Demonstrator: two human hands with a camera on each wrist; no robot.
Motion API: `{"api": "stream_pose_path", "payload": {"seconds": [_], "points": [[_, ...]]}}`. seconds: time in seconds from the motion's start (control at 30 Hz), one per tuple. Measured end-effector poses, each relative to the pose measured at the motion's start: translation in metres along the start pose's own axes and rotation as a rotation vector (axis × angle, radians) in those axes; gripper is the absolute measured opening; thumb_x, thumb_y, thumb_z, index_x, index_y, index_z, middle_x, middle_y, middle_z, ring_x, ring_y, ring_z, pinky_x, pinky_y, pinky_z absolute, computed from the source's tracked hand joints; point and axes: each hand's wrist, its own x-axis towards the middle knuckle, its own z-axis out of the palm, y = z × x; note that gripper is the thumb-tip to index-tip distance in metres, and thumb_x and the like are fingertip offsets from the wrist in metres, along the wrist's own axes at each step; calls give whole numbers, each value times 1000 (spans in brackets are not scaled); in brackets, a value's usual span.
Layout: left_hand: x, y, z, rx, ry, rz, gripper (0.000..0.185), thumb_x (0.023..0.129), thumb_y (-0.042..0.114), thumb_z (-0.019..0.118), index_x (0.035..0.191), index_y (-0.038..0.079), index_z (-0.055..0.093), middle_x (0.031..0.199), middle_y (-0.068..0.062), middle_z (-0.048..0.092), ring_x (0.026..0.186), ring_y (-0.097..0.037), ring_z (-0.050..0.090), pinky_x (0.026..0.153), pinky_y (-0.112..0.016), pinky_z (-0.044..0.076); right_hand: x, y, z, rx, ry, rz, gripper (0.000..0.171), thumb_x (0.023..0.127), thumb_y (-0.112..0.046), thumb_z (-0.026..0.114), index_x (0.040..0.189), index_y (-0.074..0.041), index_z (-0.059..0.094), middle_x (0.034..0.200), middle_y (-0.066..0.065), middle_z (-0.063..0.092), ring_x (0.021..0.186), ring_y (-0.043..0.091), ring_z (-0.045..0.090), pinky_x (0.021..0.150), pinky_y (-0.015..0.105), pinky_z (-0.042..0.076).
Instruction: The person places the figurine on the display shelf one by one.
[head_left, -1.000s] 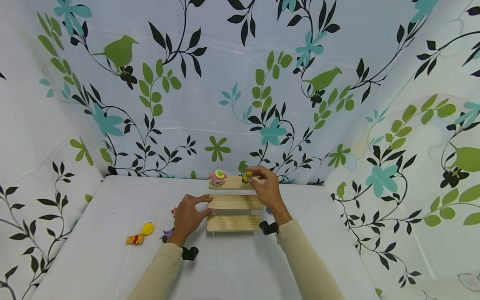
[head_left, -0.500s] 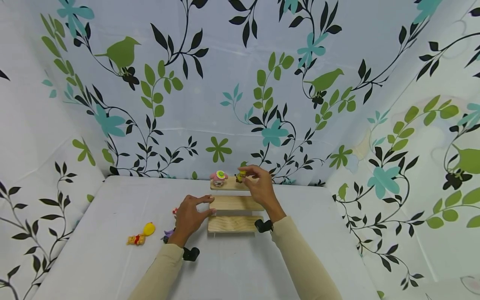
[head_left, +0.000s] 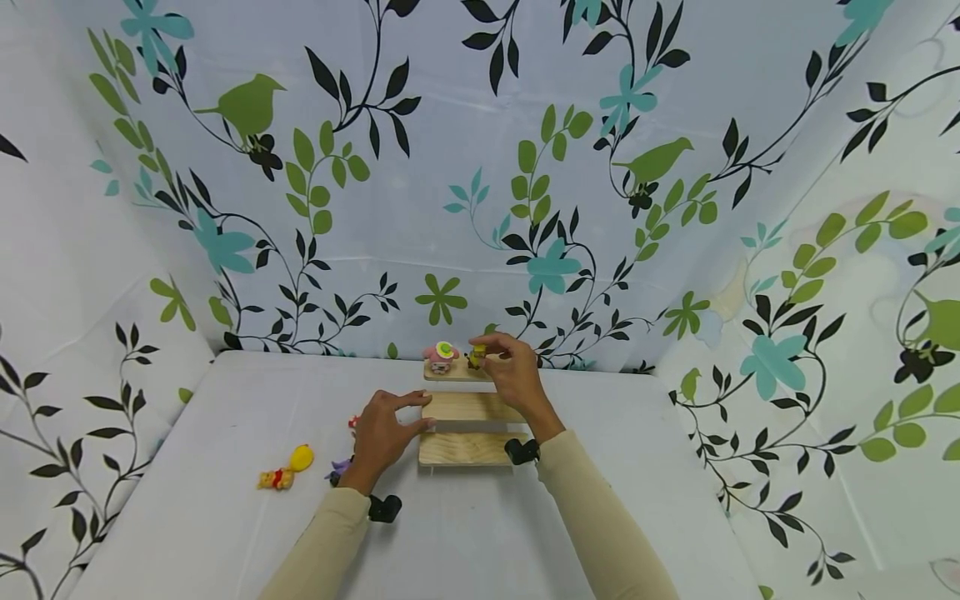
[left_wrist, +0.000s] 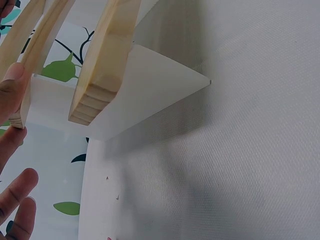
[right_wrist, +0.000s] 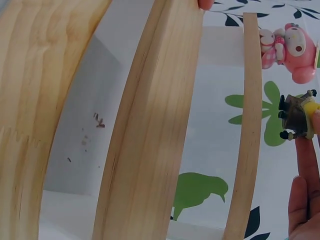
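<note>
A tiered display stand has three wooden boards on white side panels. My left hand point(head_left: 381, 433) pinches the left end of its middle board point(head_left: 468, 407), thumb on one face and a finger on the other, as the left wrist view shows. Between thumb and fingertips, my right hand point(head_left: 516, 371) holds a small yellow and dark figurine point(right_wrist: 300, 116) close over the back board point(head_left: 456, 374). To the figurine's left, a pink figurine point(head_left: 441, 357) with a green and yellow patch stands on that same board. The front board point(head_left: 465, 448) bears nothing.
On the white table left of the stand lie a bear figurine point(head_left: 276, 478) in red and a yellow balloon-shaped piece point(head_left: 302, 457). A purple figurine point(head_left: 338, 472) and a small red-and-white piece point(head_left: 353, 423) are partly hidden by the left hand. A patterned cloth point(head_left: 405, 208) hangs behind.
My right hand has moved left along the back board with the yellow and dark figurine, nearer the pink one. The left hand keeps its hold on the middle board.
</note>
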Motion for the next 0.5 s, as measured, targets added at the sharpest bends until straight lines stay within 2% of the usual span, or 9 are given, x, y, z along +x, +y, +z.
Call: {"api": "stream_pose_path", "payload": {"seconds": [0.27, 0.5], "points": [[0, -1, 0, 15, -6, -14, 49, 80, 38, 94, 126, 28, 80, 131, 5, 77, 109, -31, 64, 88, -45, 53, -2, 8, 3, 24, -34, -4, 37, 93, 9, 75, 122, -13, 79, 123, 6, 74, 112, 26, 71, 107, 53, 54], [-1, 1, -1, 14, -9, -19, 49, 80, 39, 94, 126, 28, 81, 131, 5, 77, 110, -32, 65, 89, -47, 53, -3, 11, 2, 14, -67, -45, 48, 95, 9, 73, 135, -18, 74, 129, 4, 74, 119, 27, 69, 114, 58, 48]]}}
